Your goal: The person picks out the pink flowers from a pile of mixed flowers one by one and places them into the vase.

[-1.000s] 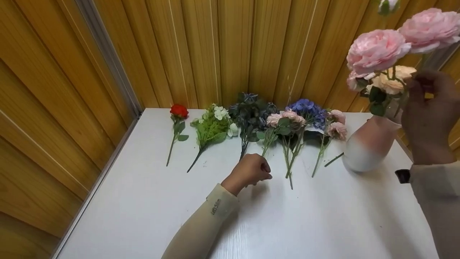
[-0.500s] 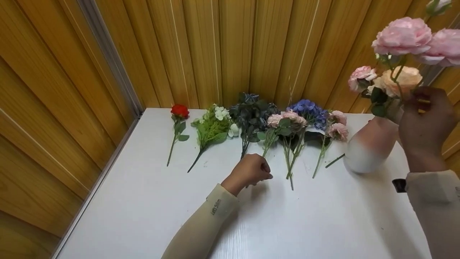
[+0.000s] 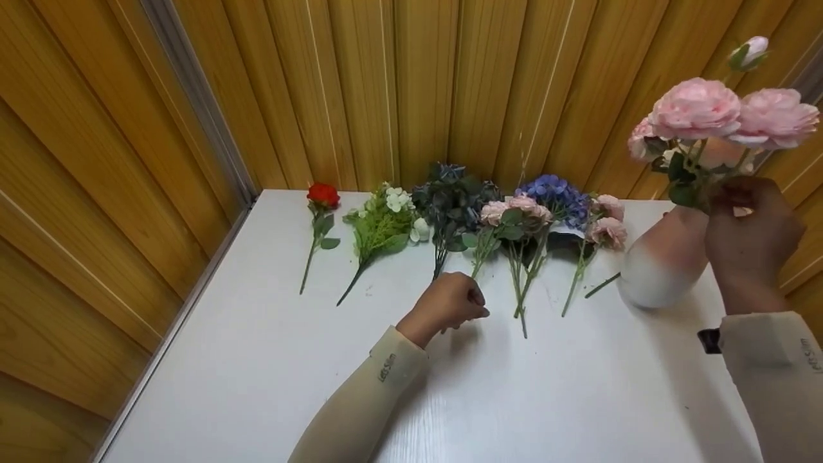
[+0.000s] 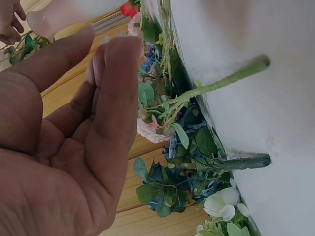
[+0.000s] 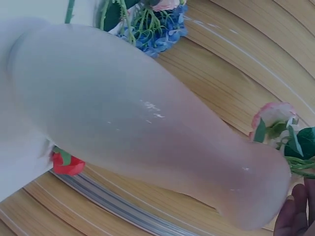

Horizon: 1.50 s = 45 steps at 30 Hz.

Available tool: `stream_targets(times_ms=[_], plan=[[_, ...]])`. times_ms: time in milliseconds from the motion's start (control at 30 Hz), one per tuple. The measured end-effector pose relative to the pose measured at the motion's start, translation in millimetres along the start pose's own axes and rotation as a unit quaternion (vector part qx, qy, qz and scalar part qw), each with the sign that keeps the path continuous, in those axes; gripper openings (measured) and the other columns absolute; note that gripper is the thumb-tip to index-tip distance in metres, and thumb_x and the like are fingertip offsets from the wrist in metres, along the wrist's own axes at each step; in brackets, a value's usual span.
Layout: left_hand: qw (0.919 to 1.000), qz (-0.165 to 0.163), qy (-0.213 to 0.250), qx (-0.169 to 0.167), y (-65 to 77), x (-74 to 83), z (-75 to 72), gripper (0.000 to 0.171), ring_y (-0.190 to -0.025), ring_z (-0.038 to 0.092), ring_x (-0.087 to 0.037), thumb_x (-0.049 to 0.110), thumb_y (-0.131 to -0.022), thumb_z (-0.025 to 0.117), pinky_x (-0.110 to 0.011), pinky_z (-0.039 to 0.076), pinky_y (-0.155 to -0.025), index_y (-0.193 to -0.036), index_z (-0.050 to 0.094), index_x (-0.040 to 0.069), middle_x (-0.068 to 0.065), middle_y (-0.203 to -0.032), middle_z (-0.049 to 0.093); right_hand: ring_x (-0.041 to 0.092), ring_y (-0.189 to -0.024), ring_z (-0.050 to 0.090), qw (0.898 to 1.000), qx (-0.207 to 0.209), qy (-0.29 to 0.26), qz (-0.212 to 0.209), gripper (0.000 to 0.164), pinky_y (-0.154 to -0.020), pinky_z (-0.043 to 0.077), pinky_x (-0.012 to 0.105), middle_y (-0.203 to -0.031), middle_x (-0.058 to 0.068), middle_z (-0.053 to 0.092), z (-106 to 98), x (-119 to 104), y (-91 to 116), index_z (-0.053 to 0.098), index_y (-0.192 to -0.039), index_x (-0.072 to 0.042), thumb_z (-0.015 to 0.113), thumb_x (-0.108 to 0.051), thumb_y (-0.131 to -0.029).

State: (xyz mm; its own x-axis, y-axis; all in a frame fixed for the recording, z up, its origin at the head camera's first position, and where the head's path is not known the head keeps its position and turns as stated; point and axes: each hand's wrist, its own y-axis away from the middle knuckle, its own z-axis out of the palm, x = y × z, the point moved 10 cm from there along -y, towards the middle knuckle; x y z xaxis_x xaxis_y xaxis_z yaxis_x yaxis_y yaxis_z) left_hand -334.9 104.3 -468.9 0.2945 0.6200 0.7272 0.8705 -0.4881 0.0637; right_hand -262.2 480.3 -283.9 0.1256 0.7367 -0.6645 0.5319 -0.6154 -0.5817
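Observation:
At the right of the head view, my right hand (image 3: 755, 238) pinches the stems of a spray of large pink flowers (image 3: 694, 108) right at the mouth of a pink-and-white vase (image 3: 662, 267). Its lower stem is hidden by the hand and the vase neck. Pink-edged flowers (image 3: 642, 138) and a peach bloom, partly covered, stand in the vase. In the right wrist view, fingertips (image 5: 285, 216) show beside the vase rim. My left hand (image 3: 450, 302) is over the table with fingers loosely bent, holding nothing, near a green flower stem (image 4: 226, 78).
Along the back of the white table (image 3: 257, 386) lie a red rose (image 3: 323, 195), a green-and-white spray (image 3: 379, 231), dark blue flowers (image 3: 450, 199), pale pink roses (image 3: 514, 209), a blue hydrangea (image 3: 554, 196) and more pink roses (image 3: 607, 231). Wood-look panels (image 3: 418, 96) stand behind.
My right hand has come down with the large pink flowers, lowering them toward the vase mouth; the blooms now cover most of the peach flower. My left hand has stayed in place.

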Motion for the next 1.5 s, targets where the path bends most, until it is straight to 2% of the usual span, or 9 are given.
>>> stream_targets(times_ms=[100, 267, 567, 967, 1067, 1167, 1233, 1300, 1500], plan=[[1.0000, 0.003, -0.005, 0.001, 0.1, 0.6, -0.2, 0.010, -0.056, 0.063, -0.009, 0.016, -0.098, 0.091, -0.024, 0.054, -0.055, -0.102, 0.088, 0.008, -0.005, -0.093, 0.085, -0.024, -0.090, 0.033, 1.000, 0.005, -0.004, -0.001, 0.035, -0.101, 0.047, 0.016, -0.132, 0.026, 0.080, 1.6, 4.5, 0.1, 0.078, -0.136, -0.001, 0.062, -0.024, -0.117], [1.0000, 0.001, -0.008, 0.002, 1.5, 1.7, -1.2, 0.009, -0.054, 0.062, -0.008, 0.017, -0.098, 0.091, -0.023, 0.053, -0.055, -0.102, 0.088, 0.009, -0.004, -0.093, 0.085, -0.010, -0.098, 0.025, 1.000, -0.004, 0.008, 0.017, 0.041, -0.121, 0.036, 0.047, -0.133, 0.032, 0.078, 8.0, 16.8, -3.2, 0.078, -0.136, 0.003, 0.063, -0.030, -0.116], [1.0000, -0.001, -0.007, 0.001, 0.7, 0.9, 0.1, 0.009, -0.053, 0.061, -0.008, 0.018, -0.099, 0.091, -0.023, 0.051, -0.052, -0.098, 0.088, 0.009, 0.000, -0.083, 0.081, 0.019, -0.120, 0.045, 0.998, -0.033, 0.033, 0.036, 0.053, -0.132, 0.029, 0.060, -0.139, 0.032, 0.076, 19.2, 42.7, -8.4, 0.076, -0.139, 0.004, 0.058, -0.040, -0.116], [1.0000, 0.000, -0.008, 0.000, 1.0, 2.0, -1.0, 0.010, -0.054, 0.062, -0.008, 0.018, -0.099, 0.091, -0.023, 0.052, -0.053, -0.101, 0.088, 0.009, -0.003, -0.088, 0.083, -0.010, -0.106, 0.031, 0.999, -0.014, 0.016, 0.043, 0.052, -0.133, 0.027, 0.047, -0.138, 0.029, 0.078, 21.5, 55.9, -8.0, 0.079, -0.134, 0.003, 0.068, -0.043, -0.111], [1.0000, 0.000, -0.010, 0.001, 0.7, 0.6, -1.2, 0.010, -0.055, 0.061, -0.008, 0.018, -0.099, 0.091, -0.023, 0.052, -0.054, -0.101, 0.088, 0.009, -0.003, -0.089, 0.084, -0.006, -0.115, 0.042, 0.999, -0.011, 0.009, 0.041, 0.053, -0.133, 0.027, 0.048, -0.148, 0.023, 0.075, 21.0, 55.1, -5.7, 0.077, -0.140, 0.001, 0.070, -0.044, -0.111], [0.9997, 0.003, -0.021, 0.010, -0.9, -1.9, -2.6, 0.010, -0.055, 0.061, -0.007, 0.018, -0.098, 0.091, -0.023, 0.053, -0.057, -0.100, 0.088, 0.009, -0.004, -0.092, 0.085, 0.014, -0.140, 0.045, 0.999, -0.010, 0.004, 0.049, 0.059, -0.134, 0.029, 0.049, -0.161, 0.020, 0.062, 18.8, 55.4, 1.2, 0.069, -0.149, -0.002, 0.072, -0.045, -0.109], [0.9993, 0.005, -0.031, 0.020, -2.1, -4.1, -4.2, 0.009, -0.056, 0.060, -0.006, 0.018, -0.098, 0.091, -0.023, 0.055, -0.062, -0.099, 0.088, 0.009, -0.004, -0.094, 0.085, 0.029, -0.154, 0.040, 0.999, -0.003, -0.003, 0.037, 0.062, -0.135, 0.027, 0.050, -0.164, 0.023, 0.052, 16.9, 56.7, 7.7, 0.062, -0.151, -0.002, 0.072, -0.046, -0.109], [0.9989, 0.005, -0.035, 0.030, -3.7, -6.7, -5.8, 0.009, -0.059, 0.060, -0.005, 0.017, -0.097, 0.092, -0.025, 0.057, -0.067, -0.097, 0.088, 0.010, -0.004, -0.095, 0.086, 0.036, -0.154, 0.039, 1.000, 0.013, -0.007, 0.012, 0.061, -0.132, 0.028, 0.050, -0.159, 0.025, 0.047, 15.7, 58.4, 16.5, 0.058, -0.146, -0.001, 0.071, -0.048, -0.109], [0.9974, 0.003, -0.053, 0.049, -7.4, -12.7, -9.1, 0.009, -0.072, 0.064, -0.008, 0.018, -0.096, 0.093, -0.030, 0.061, -0.074, -0.096, 0.088, 0.011, -0.004, -0.098, 0.086, 0.053, -0.123, 0.050, 0.992, 0.054, -0.006, -0.118, 0.047, -0.105, 0.036, 0.051, -0.122, 0.035, 0.057, 26.2, 46.3, 54.5, 0.065, -0.113, 0.011, 0.063, -0.035, -0.112]])
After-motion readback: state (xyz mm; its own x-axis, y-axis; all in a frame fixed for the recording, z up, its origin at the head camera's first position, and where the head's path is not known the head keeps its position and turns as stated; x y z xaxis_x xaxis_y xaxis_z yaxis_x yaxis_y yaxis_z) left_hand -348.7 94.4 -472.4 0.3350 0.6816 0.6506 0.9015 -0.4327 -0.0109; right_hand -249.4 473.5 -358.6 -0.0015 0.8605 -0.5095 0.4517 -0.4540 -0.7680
